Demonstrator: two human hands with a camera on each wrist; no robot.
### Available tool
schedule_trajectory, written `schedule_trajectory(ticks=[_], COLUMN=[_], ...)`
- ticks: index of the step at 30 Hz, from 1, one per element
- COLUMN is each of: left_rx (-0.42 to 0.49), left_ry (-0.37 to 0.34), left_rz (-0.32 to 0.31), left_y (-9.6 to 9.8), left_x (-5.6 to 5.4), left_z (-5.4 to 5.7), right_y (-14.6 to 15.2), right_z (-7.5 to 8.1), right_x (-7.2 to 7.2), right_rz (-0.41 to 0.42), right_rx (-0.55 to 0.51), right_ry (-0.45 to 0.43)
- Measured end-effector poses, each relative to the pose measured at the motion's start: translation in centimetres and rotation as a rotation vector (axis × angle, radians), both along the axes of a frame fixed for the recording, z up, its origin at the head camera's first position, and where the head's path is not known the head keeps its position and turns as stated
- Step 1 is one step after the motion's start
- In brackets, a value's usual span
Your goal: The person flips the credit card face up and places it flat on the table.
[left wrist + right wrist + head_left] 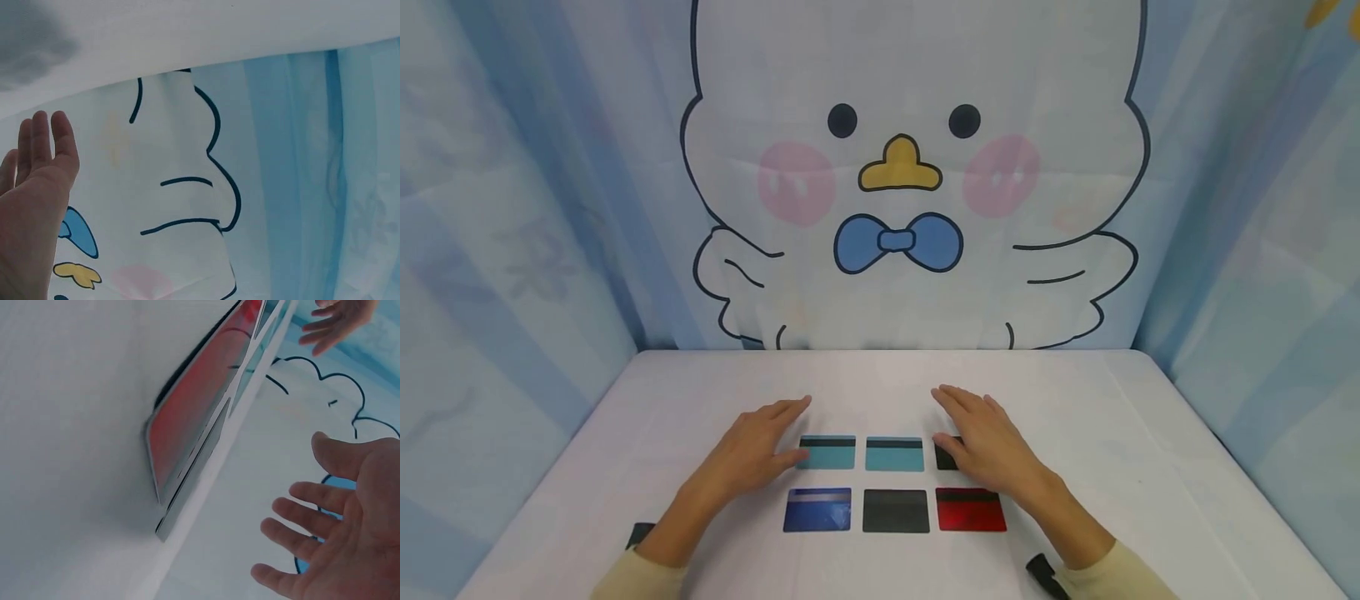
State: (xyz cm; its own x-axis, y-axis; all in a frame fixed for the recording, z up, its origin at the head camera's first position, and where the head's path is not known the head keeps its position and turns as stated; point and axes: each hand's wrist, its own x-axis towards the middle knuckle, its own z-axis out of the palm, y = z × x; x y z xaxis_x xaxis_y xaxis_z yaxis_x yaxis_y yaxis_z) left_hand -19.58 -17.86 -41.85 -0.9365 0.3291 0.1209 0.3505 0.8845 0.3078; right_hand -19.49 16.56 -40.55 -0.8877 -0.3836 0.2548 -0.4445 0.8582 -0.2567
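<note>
Two rows of cards lie flat on the white table. At the back are two teal cards with dark stripes, the left teal card and the middle teal card, plus a black card partly hidden by my right hand. In front lie a blue card, a dark grey card and a red card. My left hand is beside the left teal card, its thumb over that card's edge. My right hand hovers over the black card. Both hands have extended fingers and hold nothing.
The white table reaches back to a curtain printed with a cartoon bird. Blue curtains flank both sides. A dark strap piece shows by the right sleeve, and another dark piece by the left wrist.
</note>
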Motion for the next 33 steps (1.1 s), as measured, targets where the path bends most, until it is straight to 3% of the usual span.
schedule_trajectory(ticks=[11, 16, 23, 33], left_rx=[0.045, 0.053, 0.094, 0.113], left_ry=[-0.114, -0.156, -0.184, -0.238], left_rz=[-0.002, 0.01, -0.021, -0.029], left_y=[0.3, 0.2, 0.1, 0.2], left_x=[-1.1, -1.5, -2.1, -2.6], left_z=[-0.2, -0.3, -0.4, -0.1], right_y=[-3.4, -5.0, -6.8, -9.1], right_z=[0.1, 0.1, 0.2, -0.5], right_x=[-1.1, -1.8, -2.7, -3.8], right_rz=[0.047, 0.123, 0.199, 0.216], right_rx=[0.006, 0.01, -0.01, 0.058], right_ry=[-0.088, -0.126, -0.218, -0.291])
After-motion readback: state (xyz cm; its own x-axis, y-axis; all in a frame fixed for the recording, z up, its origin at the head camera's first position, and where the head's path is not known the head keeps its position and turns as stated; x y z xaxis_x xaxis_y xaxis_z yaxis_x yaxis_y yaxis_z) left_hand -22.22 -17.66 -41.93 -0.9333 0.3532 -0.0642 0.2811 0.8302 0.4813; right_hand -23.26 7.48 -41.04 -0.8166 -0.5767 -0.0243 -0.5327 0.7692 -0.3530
